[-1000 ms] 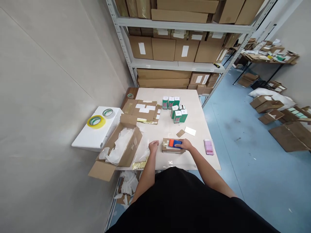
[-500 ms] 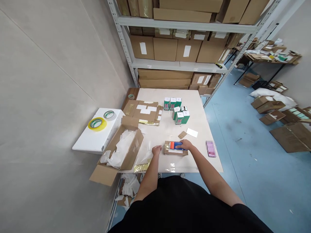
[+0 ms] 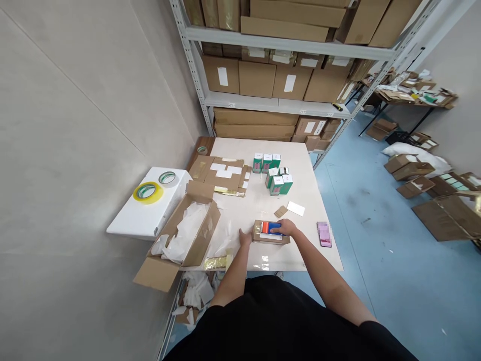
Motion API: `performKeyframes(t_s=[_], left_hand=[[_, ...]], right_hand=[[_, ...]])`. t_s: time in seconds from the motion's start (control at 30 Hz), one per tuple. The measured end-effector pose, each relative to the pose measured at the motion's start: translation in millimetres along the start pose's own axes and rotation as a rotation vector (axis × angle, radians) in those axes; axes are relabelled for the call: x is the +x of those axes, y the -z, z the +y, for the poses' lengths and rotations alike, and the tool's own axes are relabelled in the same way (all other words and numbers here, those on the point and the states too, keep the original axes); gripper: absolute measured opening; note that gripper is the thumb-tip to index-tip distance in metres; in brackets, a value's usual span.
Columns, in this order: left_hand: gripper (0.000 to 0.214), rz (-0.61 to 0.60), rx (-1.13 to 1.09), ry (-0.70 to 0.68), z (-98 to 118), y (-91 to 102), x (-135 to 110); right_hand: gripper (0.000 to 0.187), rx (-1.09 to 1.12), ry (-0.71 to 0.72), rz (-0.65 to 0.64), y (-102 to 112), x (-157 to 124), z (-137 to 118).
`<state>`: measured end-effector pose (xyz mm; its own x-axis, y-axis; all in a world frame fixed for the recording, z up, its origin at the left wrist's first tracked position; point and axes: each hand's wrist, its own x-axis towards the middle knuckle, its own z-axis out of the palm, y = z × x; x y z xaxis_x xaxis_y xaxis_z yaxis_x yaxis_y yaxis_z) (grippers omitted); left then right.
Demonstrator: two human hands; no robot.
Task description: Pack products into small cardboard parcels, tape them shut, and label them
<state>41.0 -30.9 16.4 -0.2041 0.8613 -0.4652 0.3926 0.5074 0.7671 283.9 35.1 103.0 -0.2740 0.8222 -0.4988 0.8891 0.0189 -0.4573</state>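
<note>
- Blue-and-orange handheld tool (image 3: 269,228): one, clasped in the right grip (image 3: 287,227), projecting leftward from it over the small cardboard box.
- Small cardboard box (image 3: 276,240): one, closed, lying on the worktop (image 3: 304,175) between the two grips, directly under the tool; white label on top, tape at its left end.
- Left grip (image 3: 245,237): released, thumb spread from fingers, at the box's left end; whether it touches cannot be told.
- White card (image 3: 296,208) and brown cardboard scrap (image 3: 280,211): flat, just beyond the right grip.
- Green-and-white cartons (image 3: 281,185): upright, in two groups, farther back.
- Pink item (image 3: 324,234): right of the right grip, well apart, surface blurred.
</note>
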Motion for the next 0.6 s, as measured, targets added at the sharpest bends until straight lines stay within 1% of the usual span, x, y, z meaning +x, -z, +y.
performKeyframes(t_s=[0.07, 0.1, 0.2, 0.23, 0.3, 0.37, 0.43, 0.5, 0.6], left_hand=[[0.066, 0.058, 0.014, 0.035, 4.0, 5.7, 0.0], [0.062, 0.065, -0.001, 0.026, 6.3, 8.6, 0.8], [0.054, -0.004, -0.025, -0.071, 12.1, 15.5, 4.9], [0.056, -0.039, -0.020, -0.107, 13.3, 16.8, 6.5], [0.073, -0.115, 0.029, -0.205, 14.3, 17.1, 9.5], [0.093, -0.194, 0.138, -0.321, 13.6, 15.7, 12.0], [0.103, -0.262, 0.277, -0.399, 12.3, 14.6, 14.1], [0.102, -0.328, 0.416, -0.425, 11.9, 15.5, 15.5], [0.097, -0.372, 0.584, -0.372, 15.8, 20.1, 16.2]], right_hand=[[0.054, -0.006, 0.020, 0.010, -0.5, 1.1, 0.6], [0.054, -0.009, 0.027, 0.016, -0.7, 1.5, 0.4], [0.055, -0.032, 0.018, 0.021, 0.3, 2.6, -2.8], [0.055, -0.041, 0.013, 0.014, 1.5, 3.0, -4.4], [0.056, -0.051, 0.001, -0.001, 4.6, 3.9, -7.5], [0.056, -0.058, -0.023, -0.005, 7.8, 4.6, -10.7], [0.056, -0.068, -0.056, 0.004, 9.3, 4.5, -14.0], [0.057, -0.078, -0.092, 0.013, 9.3, 3.6, -17.4], [0.058, -0.080, -0.133, 0.017, 9.5, 0.3, -19.8]])
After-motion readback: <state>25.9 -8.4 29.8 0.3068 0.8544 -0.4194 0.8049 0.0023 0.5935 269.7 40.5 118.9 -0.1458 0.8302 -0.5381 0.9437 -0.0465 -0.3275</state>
